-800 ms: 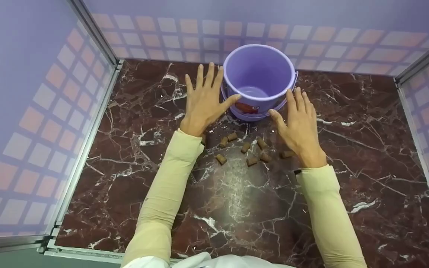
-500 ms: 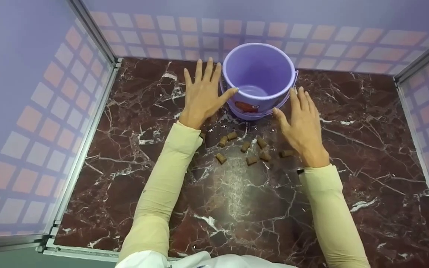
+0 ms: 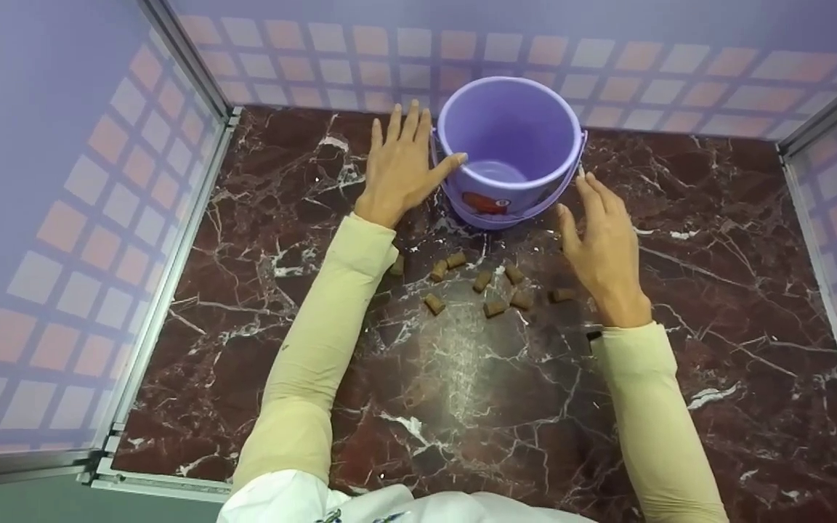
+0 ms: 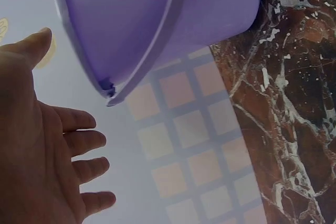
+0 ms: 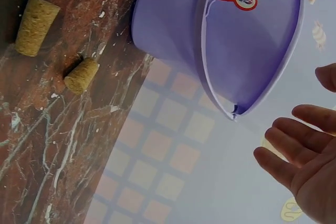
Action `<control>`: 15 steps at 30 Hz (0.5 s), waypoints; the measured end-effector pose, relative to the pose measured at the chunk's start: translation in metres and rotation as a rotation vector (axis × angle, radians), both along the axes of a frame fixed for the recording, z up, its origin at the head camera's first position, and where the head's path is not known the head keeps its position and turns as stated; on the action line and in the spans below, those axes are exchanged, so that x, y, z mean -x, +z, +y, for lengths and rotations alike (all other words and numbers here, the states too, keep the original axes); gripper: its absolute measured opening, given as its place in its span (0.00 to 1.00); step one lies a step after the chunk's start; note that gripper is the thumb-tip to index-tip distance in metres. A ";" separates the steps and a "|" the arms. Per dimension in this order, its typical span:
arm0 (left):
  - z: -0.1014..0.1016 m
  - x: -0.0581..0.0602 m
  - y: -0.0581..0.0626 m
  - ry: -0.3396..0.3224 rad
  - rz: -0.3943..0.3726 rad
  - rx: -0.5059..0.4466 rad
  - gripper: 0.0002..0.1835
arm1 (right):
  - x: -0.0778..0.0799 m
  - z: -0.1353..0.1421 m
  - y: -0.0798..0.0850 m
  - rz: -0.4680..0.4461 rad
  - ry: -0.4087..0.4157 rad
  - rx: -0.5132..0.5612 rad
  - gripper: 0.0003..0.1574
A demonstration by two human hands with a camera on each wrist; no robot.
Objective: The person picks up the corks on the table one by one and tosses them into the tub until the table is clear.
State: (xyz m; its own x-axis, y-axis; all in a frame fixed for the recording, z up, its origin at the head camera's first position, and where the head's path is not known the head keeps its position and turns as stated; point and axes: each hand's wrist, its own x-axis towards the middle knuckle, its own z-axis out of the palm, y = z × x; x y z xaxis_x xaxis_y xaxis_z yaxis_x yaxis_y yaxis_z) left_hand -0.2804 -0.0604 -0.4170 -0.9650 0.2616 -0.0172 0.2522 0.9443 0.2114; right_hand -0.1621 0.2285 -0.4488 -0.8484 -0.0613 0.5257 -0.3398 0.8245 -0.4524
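Observation:
A purple bucket stands upright near the back wall, its handle hanging down across the front; nothing shows inside it. My left hand is beside its left side, fingers straight and spread, the thumb overlapping the rim in the head view. In the left wrist view the left hand appears apart from the bucket. Off the bucket's right side is my right hand, fingers loosely extended and holding nothing. Several brown corks lie scattered on the table in front of the bucket; two corks show in the right wrist view.
The dark red marbled table is bounded by lilac panels with pink and white squares, such as the back panel. Metal rails edge the table at the sides.
My right hand has drifted right, away from the bucket's side. The left hand has edged slightly forward along the bucket. The corks have stayed where they were.

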 end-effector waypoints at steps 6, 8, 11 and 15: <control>0.000 0.010 0.000 0.000 -0.024 -0.010 0.56 | -0.001 0.004 -0.005 0.038 -0.017 0.015 0.27; 0.001 0.013 0.002 -0.005 -0.027 0.002 0.56 | -0.001 0.006 -0.007 0.035 -0.026 0.007 0.26; 0.003 0.017 0.005 -0.014 -0.036 0.015 0.57 | 0.000 0.008 -0.009 0.023 -0.038 0.004 0.25; 0.005 0.022 0.007 -0.017 -0.063 0.038 0.57 | -0.001 0.012 -0.015 -0.002 -0.048 0.001 0.25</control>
State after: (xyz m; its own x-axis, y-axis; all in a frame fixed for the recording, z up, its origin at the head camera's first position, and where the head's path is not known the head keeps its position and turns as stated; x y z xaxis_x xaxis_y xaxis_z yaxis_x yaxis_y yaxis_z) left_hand -0.3019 -0.0552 -0.4100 -0.9573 0.2755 -0.0878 0.2552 0.9477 0.1917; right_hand -0.1610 0.2401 -0.4635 -0.8514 -0.0200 0.5241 -0.2991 0.8394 -0.4539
